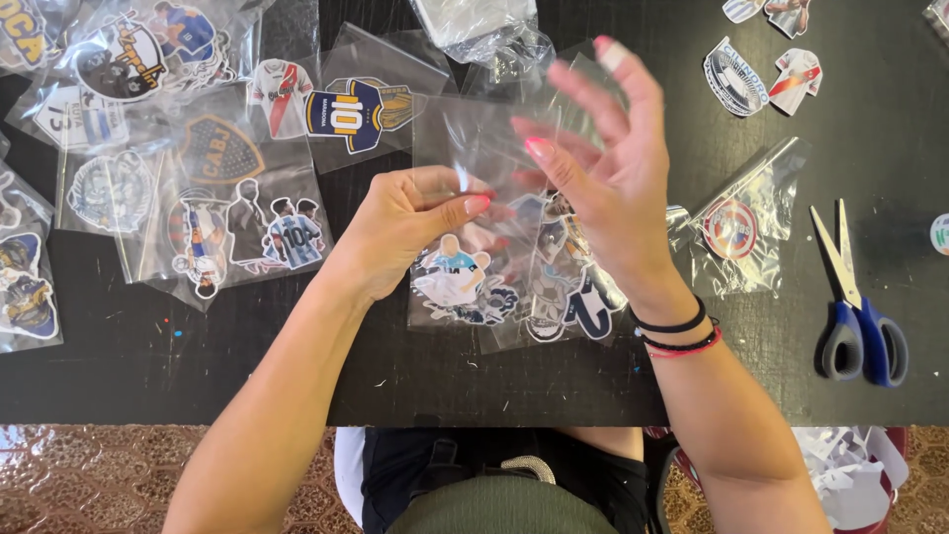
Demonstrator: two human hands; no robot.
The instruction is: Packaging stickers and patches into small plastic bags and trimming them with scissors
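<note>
My left hand (410,225) pinches the lower left edge of a clear plastic bag (474,138) and holds it up above the black table (148,346). My right hand (613,168) is spread open against the bag's right side, fingers apart, and touches the film. Under both hands lie clear bags of cut-out stickers (465,282), among them a cartoon figure in blue and white. Part of that pile is hidden by my hands.
Blue-handled scissors (855,307) lie at the right. A bag with a round red and blue sticker (732,229) sits beside my right wrist. Several bagged shirt and crest stickers (213,148) cover the left. Loose stickers (761,74) lie far right; crumpled plastic (484,25) at top.
</note>
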